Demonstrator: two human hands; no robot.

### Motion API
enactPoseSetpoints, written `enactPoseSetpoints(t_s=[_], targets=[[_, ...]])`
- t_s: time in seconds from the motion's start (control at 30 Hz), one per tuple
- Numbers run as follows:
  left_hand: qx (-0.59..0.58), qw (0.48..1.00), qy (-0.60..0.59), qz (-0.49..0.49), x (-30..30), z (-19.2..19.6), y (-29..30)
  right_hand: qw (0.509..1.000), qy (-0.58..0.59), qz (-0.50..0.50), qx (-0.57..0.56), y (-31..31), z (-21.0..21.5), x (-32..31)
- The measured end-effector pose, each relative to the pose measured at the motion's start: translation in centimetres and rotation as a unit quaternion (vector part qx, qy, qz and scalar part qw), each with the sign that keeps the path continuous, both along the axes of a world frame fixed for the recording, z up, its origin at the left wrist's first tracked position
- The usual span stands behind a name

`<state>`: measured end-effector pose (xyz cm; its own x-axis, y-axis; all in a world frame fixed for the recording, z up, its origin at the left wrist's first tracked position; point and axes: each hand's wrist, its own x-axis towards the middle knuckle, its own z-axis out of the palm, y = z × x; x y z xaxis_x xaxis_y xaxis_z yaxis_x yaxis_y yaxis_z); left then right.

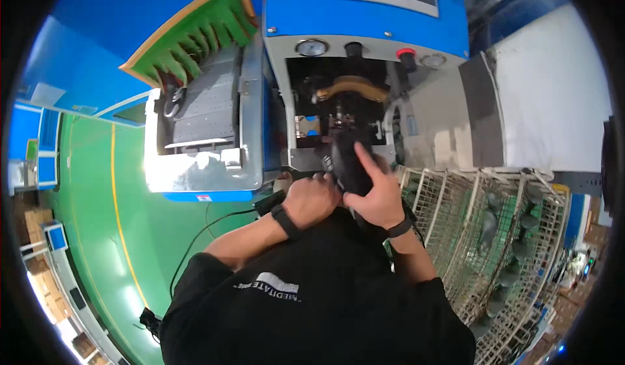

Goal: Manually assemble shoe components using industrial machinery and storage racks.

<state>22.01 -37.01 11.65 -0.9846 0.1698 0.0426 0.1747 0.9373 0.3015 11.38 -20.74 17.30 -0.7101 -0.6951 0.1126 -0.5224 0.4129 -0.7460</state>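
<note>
A black shoe [348, 163] with a small white mark on its side is between my hands, just in front of the opening of a blue machine [364, 21]. My right hand [381, 199] grips it from the right, index finger stretched along its top and thumb on the near side. Curled at the shoe's lower left is my left hand [312, 201], closed on its edge; its fingertips are partly hidden. Inside the machine's opening, a curved brown pad [353, 88] sits above metal parts blurred by shadow. The shoe's far end overlaps those parts, and I cannot tell whether it touches them.
To the left, a grey conveyor [207, 105] comes out beneath a green flap curtain [198, 40], with a dark shoe part [174, 97] on it. A wire rack [456, 215] holding several grey shoe lasts stands at the right. The machine carries a gauge [312, 47] and red button [406, 54].
</note>
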Motion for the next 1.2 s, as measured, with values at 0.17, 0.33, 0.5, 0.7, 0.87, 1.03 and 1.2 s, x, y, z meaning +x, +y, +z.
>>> enactPoseSetpoints(t_s=[0.17,0.33,0.5,0.7,0.87,1.03,1.2], targets=[[0.021,0.996,-0.070,0.043,1.2,1.3,0.8,0.997,-0.062,-0.001,0.050,1.1,0.3,0.8],[0.050,0.991,-0.069,0.101,1.4,-0.4,1.4,0.993,-0.048,-0.021,0.103,-0.1,0.7,1.4],[0.052,0.987,-0.148,-0.040,0.0,-0.8,-1.2,0.983,-0.094,-0.018,0.158,0.3,0.1,1.4],[0.131,0.957,-0.086,-0.242,-1.8,-2.7,-4.0,0.973,-0.203,0.022,0.107,1.3,-3.2,0.4],[0.148,0.974,-0.108,-0.136,-0.4,-1.2,-1.7,0.973,-0.223,-0.004,0.056,1.4,-3.7,0.3],[0.144,0.973,-0.151,0.100,-0.3,-0.7,-0.1,0.982,-0.179,-0.053,0.037,1.3,-4.3,0.3],[0.083,0.994,-0.071,-0.030,-1.2,-0.4,-0.5,0.982,-0.162,-0.052,0.085,0.0,-3.4,0.1]])
